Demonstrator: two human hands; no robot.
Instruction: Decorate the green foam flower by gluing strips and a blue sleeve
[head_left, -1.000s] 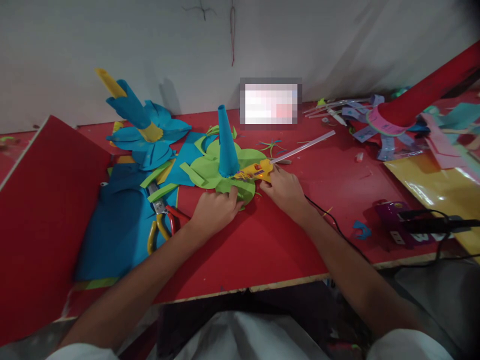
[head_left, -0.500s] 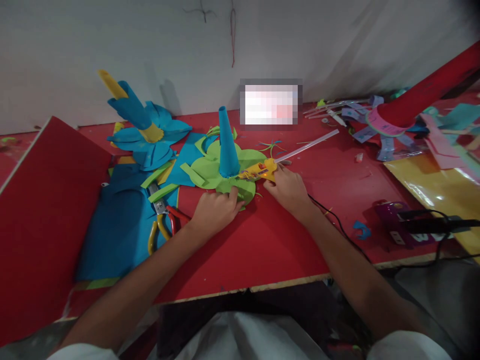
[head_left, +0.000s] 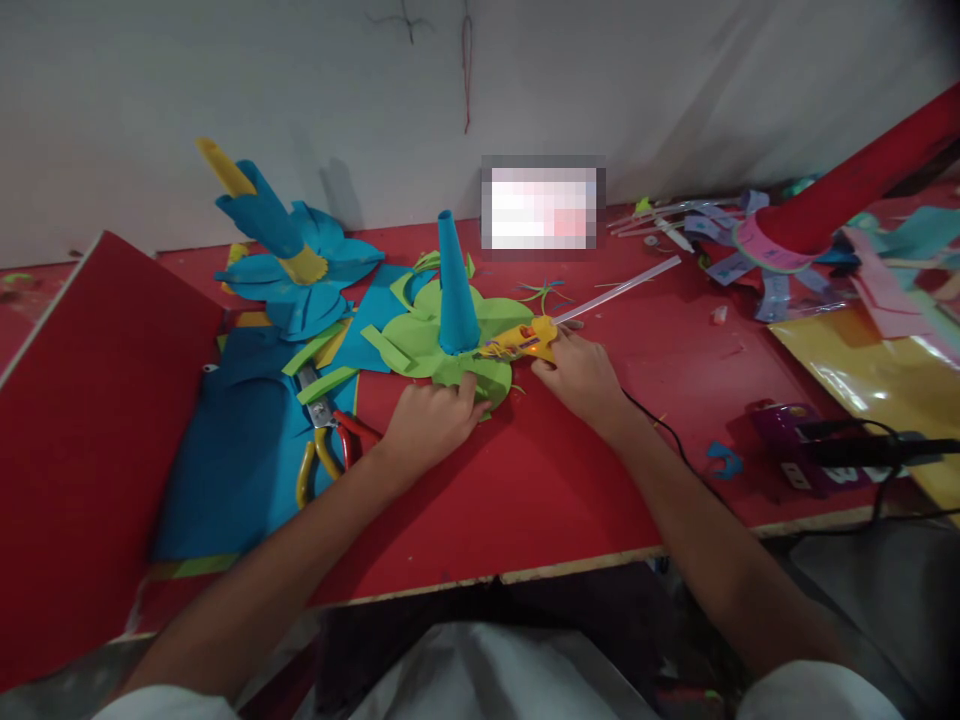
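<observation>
A yellow hot glue gun (head_left: 536,338) is held in my right hand (head_left: 581,375), its nozzle close to the base of a blue cone (head_left: 456,290). A long clear glue stick (head_left: 619,290) sticks out of the gun's back. The cone stands upright on the middle of a green flower-shaped cutout (head_left: 495,380). My left hand (head_left: 433,425) is closed at the cutout's near edge, its fingers pressing on a petal. Pliers (head_left: 322,440) with red and yellow handles lie left of this hand, beside green strips (head_left: 328,385).
A finished-looking blue flower (head_left: 307,270) stands at the back left, near a raised red board (head_left: 105,430). Blue sheets (head_left: 225,450) lie below it. To the right are a purple box (head_left: 802,450) with cables, a yellow sheet (head_left: 870,370) and a red tube (head_left: 862,180).
My right hand and the glue gun have shifted very slightly to the right. My left hand, the cone and the green cutout look the same.
</observation>
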